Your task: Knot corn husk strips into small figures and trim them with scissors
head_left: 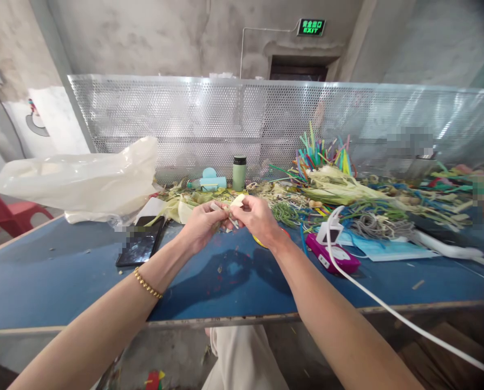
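Note:
Above the middle of the blue table, my left hand [201,225] and my right hand [260,219] meet with fingertips nearly touching. A pale yellow husk-like piece [237,200] sticks up from the pinched thumb and fingers of my right hand. My left hand is closed on a thin whitish strip [215,207]; its far end passes behind the fingers, so I cannot tell whether the two pieces are joined. Just behind the hands lie pale green corn husks [183,211] and a bundle of green string [286,214].
A black phone [140,246] and a large whitish plastic bag [104,173] are on the left. A green bottle [239,173] stands at the back. On the right are a purple power strip [333,254] with a white cable, a blue face mask [392,248] and colourful stems [323,157].

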Demonstrator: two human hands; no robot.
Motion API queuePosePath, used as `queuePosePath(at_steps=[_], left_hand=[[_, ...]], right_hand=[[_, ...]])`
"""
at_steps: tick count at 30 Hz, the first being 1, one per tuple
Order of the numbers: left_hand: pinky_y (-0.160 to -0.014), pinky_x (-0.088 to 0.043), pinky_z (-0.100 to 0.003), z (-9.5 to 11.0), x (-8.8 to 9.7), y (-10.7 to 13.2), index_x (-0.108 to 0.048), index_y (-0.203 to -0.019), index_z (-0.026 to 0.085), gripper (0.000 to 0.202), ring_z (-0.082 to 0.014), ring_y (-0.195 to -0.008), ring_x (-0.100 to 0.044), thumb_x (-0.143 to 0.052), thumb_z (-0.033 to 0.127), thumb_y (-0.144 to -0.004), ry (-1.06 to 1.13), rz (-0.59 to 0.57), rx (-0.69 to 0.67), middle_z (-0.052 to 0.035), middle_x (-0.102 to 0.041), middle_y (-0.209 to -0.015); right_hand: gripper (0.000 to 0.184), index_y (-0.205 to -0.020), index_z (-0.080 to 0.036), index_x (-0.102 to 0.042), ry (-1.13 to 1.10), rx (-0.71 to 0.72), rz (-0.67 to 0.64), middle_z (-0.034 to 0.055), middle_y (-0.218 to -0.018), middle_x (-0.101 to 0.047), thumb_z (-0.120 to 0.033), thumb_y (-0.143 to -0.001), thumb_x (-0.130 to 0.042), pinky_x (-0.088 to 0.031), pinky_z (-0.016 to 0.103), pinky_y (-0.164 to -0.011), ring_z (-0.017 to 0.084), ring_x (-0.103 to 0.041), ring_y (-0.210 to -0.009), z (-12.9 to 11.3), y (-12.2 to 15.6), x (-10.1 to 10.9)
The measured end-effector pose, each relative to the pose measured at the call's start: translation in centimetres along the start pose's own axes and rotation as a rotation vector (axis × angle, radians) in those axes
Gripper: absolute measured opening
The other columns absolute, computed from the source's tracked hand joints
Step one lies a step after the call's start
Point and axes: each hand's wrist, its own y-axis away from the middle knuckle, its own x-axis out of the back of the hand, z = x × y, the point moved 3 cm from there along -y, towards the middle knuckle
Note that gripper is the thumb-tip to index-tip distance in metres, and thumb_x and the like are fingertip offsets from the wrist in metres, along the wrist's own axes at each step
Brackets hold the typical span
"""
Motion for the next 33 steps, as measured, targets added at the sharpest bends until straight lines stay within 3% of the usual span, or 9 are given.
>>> queuePosePath(at_steps=[5,17,22,27,33], left_hand=[[-0.052,-0.042,-0.023,0.29,0.17,0.19,-0.062,-0.074,0.012,0.025,-0.0101,-0.05,-0.057,-0.081,0.027,-0.068,0.015,-0.015,0.026,-0.0011,-0.063,-0.061],[-0.054,-0.044,-0.023,0.33,-0.21,0.17,-0.062,-0.071,0.012,0.024,-0.0082,-0.05,-0.054,-0.08,0.029,-0.072,-0.009,-0.062,-0.052,-0.0011,-0.062,-0.064],[-0.055,-0.046,-0.024,0.49,0.12,-0.01,-0.063,-0.065,0.012,0.026,-0.01,-0.055,-0.058,-0.081,0.03,-0.069,-0.097,-0.096,-0.081,-0.0032,-0.065,-0.07],[-0.053,-0.043,-0.024,0.8,0.48,-0.13,-0.061,-0.057,0.012,0.027,-0.009,-0.05,-0.056,-0.079,0.029,-0.068,-0.287,-0.014,-0.088,-0.0036,-0.064,-0.066],[-0.049,-0.041,-0.022,0.35,0.7,-0.29,-0.059,-0.058,0.013,0.022,-0.0092,-0.046,-0.055,-0.078,0.022,-0.064,-0.327,0.06,-0.054,-0.0004,-0.06,-0.055]], right_hand=[[0.011,-0.068,-0.017,-0.056,0.05,-0.01,0.003,-0.0048,-0.053,-0.051,-0.024,-0.075,-0.06,-0.035,0.021,-0.045,0.008,-0.045,-0.047,-0.02,0.02,-0.07],[0.016,-0.065,-0.017,-0.056,-0.058,-0.003,0.015,-0.0037,-0.054,-0.054,-0.027,-0.077,-0.06,-0.035,0.021,-0.045,0.008,-0.044,-0.046,-0.78,0.26,-0.02],[0.016,-0.065,-0.018,-0.055,-0.005,0.005,0.007,-0.0032,-0.056,-0.055,-0.027,-0.077,-0.06,-0.035,0.022,-0.046,0.008,-0.045,-0.047,-0.67,0.2,0.03],[0.012,-0.067,-0.017,-0.056,0.17,0.039,0.056,-0.0018,-0.059,-0.058,-0.025,-0.076,-0.059,-0.036,0.022,-0.05,0.01,-0.048,-0.052,-0.36,-0.06,0.11],[0.01,-0.066,-0.018,-0.055,0.242,0.053,0.062,-0.0015,-0.058,-0.057,-0.023,-0.075,-0.058,-0.037,0.022,-0.051,0.01,-0.049,-0.053,0.09,-0.17,-0.11]])
